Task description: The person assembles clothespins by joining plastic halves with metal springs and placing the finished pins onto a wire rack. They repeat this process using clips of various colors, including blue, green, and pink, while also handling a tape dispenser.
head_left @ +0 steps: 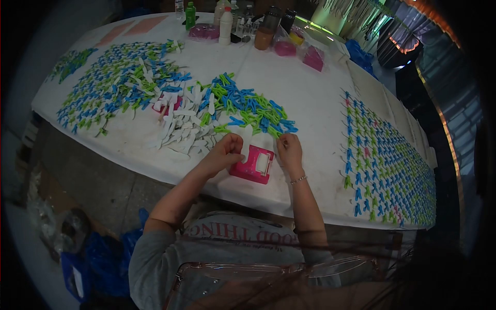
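Observation:
My left hand (pixel 227 154) is closed in a pinch around a white flat strip (pixel 247 136), which stands up beside its fingertips. Just right of it, near the table's front edge, lies a pink tape dispenser (pixel 251 171) with a white roll in it. My right hand (pixel 289 150) has its fingers curled together on the dispenser's other side; whatever they hold, if anything, is hidden. Green and blue clothespins (pixel 258 111) are heaped right beyond both hands. To the left is a pile of white strips (pixel 183 129).
Rows of clothespins (pixel 382 160) cover the table's right side, and more (pixel 113 72) spread over the left. Bottles (pixel 226 26) and pink packets (pixel 313 58) stand at the back of the white-covered table (pixel 305 93). Blue bags (pixel 103 258) lie on the floor.

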Available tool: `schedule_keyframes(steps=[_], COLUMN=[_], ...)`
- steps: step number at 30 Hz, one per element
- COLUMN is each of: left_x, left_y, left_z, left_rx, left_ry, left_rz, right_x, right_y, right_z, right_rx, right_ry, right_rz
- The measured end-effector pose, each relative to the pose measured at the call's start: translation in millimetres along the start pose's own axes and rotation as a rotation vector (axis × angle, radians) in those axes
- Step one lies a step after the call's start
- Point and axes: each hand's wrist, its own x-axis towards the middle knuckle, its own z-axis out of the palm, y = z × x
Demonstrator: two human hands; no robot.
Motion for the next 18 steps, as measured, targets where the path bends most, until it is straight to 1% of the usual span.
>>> schedule_keyframes(steps=[1, 3, 4, 6, 7, 9, 10, 12, 16, 18], left_x=[-1, -3, -4, -6, -6, -5, -5, -6, -8, -8], left_y=[-1, 1, 2, 5, 7, 9, 10, 12, 13, 12], left_z=[0, 1, 3, 7, 9, 15, 18, 22, 24, 23], left_rx=[-0.067, -0.063, -0.058, -0.057, -0.058, -0.026, 0.005, 0.008, 0.056, 0.089], left_ry=[-0.006, -0.024, -0.047, -0.077, -0.105, -0.133, -0.155, -0.177, -0.217, -0.227], left_rz=[-0.025, -0.039, -0.053, -0.071, -0.085, -0.069, -0.047, -0.055, -0.073, -0.050], right_x=[-4, -15, -23, -39, -46, -59, -63, -67, -68, -67], right_y=[-6, -22, -32, -51, -58, -69, -71, -75, -80, -81], right_z=[-8, -30, -40, -57, -64, -72, -73, -75, -73, -71], right_rx=[0.003, 0.417, 0.418, 0.726, 0.727, 0.981, 0.981, 0.967, 0.966, 0.959], right_ry=[-0.003, -0.142, -0.142, -0.152, -0.147, -0.172, -0.166, -0.154, -0.166, -0.171], right_rz=[-0.003, 0.190, 0.195, 0.136, 0.142, 0.176, 0.180, 0.134, 0.117, 0.102])
